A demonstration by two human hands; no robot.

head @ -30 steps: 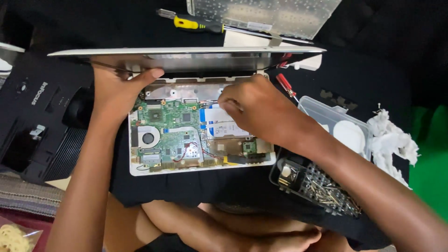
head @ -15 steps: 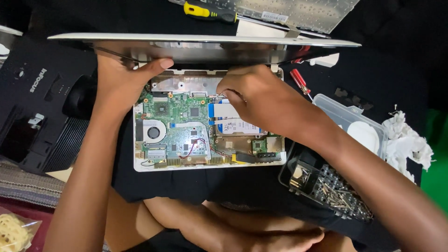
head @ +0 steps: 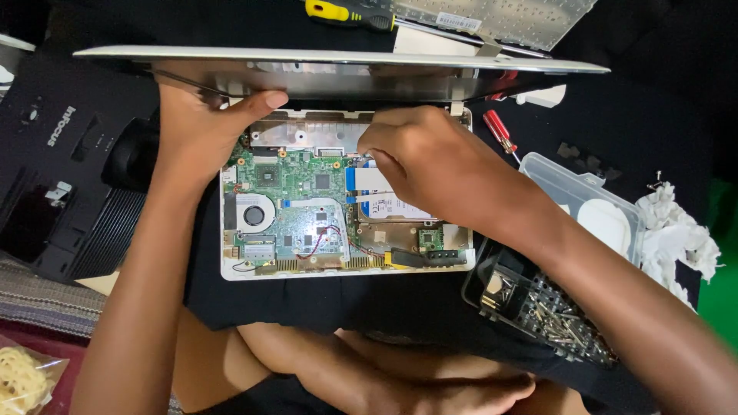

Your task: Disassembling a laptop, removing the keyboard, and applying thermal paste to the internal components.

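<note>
While the person's crossed legs show nearest the camera, the opened laptop base (head: 346, 223) lies across the lap on a black cloth (head: 307, 303), its long axis running left to right and its hinge edge pointing away from the person. Just right of it sits a black tray of screws (head: 538, 307), and beyond that a clear plastic box (head: 580, 204) and crumpled white tissue (head: 676, 230). Inside the base the green circuit board (head: 296, 207), with a round fan (head: 254, 214) at its left, looks thin and fragile, best touched only at its edges, not on the chips or fine wires. The right hand (head: 423, 161) is curled with its fingers pinched narrow over the blue-edged flat ribbon cable (head: 361, 180) by the silver drive (head: 392, 207); whether it actually grips the cable, I cannot tell. That ribbon seems soft and easy to crease, so it wants holding at its stiffened end. Farther off, the left hand (head: 200, 127) clasps the underside of the laptop lid (head: 346, 65), thumb hooked along it, holding it up. A red screwdriver (head: 500, 132) lies near the hinge, and a yellow-handled screwdriver (head: 346, 14) lies farthest away.
</note>
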